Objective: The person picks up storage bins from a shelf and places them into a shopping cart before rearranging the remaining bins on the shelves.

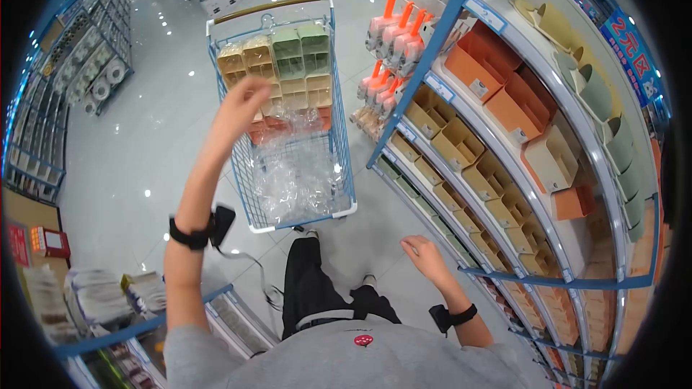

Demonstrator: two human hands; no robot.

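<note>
My left hand [245, 104] is raised above the shopping cart [348, 166], in front of the packed storage boxes, with its fingers loosely bent and nothing visible in them. In the cart's far half stand yellow boxes [258, 57], green boxes [288, 55], cream boxes [317, 91] and orange-red boxes [317, 119], in clear wrap. Crumpled clear plastic [292, 184] fills the near half. Low between the cart and the right-hand shelves, my right hand [425, 256] hangs with loosely curled fingers, apparently holding nothing and touching nothing.
Blue-edged shelves [432, 79] on the right hold orange bins [512, 101], mustard boxes [458, 142] and green containers [623, 144]. Orange-handled packs [396, 36] hang at the shelf end. Further racks [108, 65] line the left. A low display [101, 295] stands at lower left.
</note>
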